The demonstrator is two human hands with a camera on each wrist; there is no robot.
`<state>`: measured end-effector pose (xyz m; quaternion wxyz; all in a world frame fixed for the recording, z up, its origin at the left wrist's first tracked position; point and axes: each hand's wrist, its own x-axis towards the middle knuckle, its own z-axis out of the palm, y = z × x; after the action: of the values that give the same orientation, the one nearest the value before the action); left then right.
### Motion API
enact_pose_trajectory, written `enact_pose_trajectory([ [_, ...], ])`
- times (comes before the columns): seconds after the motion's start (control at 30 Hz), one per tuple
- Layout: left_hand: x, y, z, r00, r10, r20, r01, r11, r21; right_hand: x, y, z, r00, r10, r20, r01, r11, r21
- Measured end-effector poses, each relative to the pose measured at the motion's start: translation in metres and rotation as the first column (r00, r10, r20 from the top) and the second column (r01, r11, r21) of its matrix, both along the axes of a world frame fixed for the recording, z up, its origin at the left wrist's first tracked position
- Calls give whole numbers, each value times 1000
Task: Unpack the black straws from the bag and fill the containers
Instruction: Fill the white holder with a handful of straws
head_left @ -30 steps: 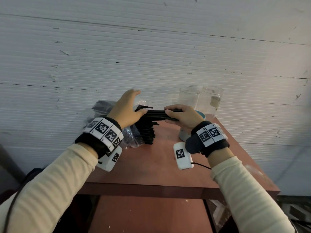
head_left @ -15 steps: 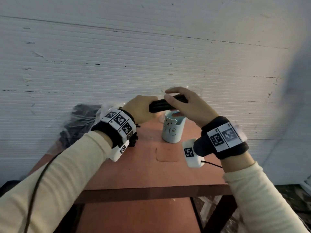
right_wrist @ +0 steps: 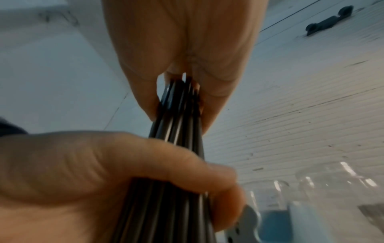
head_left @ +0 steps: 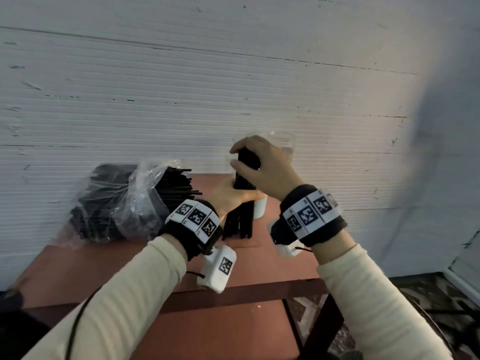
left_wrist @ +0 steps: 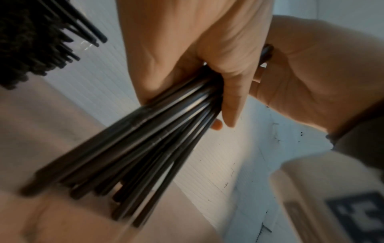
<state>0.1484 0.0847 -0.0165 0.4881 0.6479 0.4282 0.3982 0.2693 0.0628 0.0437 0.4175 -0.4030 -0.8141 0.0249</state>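
Head view: at the centre of the frame both hands hold one upright bundle of black straws (head_left: 240,219). The left hand (head_left: 230,194) wraps its fingers round the middle of the bundle, and the right hand (head_left: 262,167) grips the top end from above. The lower ends fan out just above the red worktop (head_left: 104,266). At centre left lies the clear bag (head_left: 135,201), more straws poking from its open mouth. A pale cup (head_left: 260,207) stands just behind the bundle, a clear jar (head_left: 284,142) further back.
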Motion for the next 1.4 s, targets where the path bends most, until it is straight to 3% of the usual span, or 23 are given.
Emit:
enact_pose_trajectory([
  [0.17,-1,3,-7,990,-135,-34,132,988,-87,2,0,-13,994,40,-105,-35,998,43],
  [0.3,-1,1,-8,981,-149,-124,146,989,-32,5,-5,-12,987,60,-149,-57,998,28],
  [0.47,-4,-9,3,976,-147,-159,165,981,105,18,-14,-5,898,75,-434,-188,956,-224],
  [0.6,-8,-17,19,918,-329,-223,352,933,73,33,-11,-10,973,107,-204,-186,890,-417],
  [0.7,-5,-19,20,871,-429,-240,449,893,33,31,-10,-17,965,197,-175,-260,830,-493],
  [0.83,8,-19,17,931,-357,-73,363,926,98,27,-5,-12,972,138,-191,-199,915,-351],
  [0.93,15,-6,18,995,-72,-74,86,973,213,33,3,6,946,82,-314,-168,952,-256],
  [1.03,20,9,16,960,245,-134,-197,934,297,41,15,26,866,24,-499,-117,981,-156],
  [1.1,21,21,11,914,338,-222,-271,919,285,45,26,35,804,-23,-594,-53,992,-111],
  [1.23,22,44,3,909,180,-375,-181,983,34,48,52,36,808,-153,-569,66,983,-171],
  [1.4,21,57,2,897,172,-406,-181,983,16,49,83,18,908,-259,-331,116,911,-395],
])
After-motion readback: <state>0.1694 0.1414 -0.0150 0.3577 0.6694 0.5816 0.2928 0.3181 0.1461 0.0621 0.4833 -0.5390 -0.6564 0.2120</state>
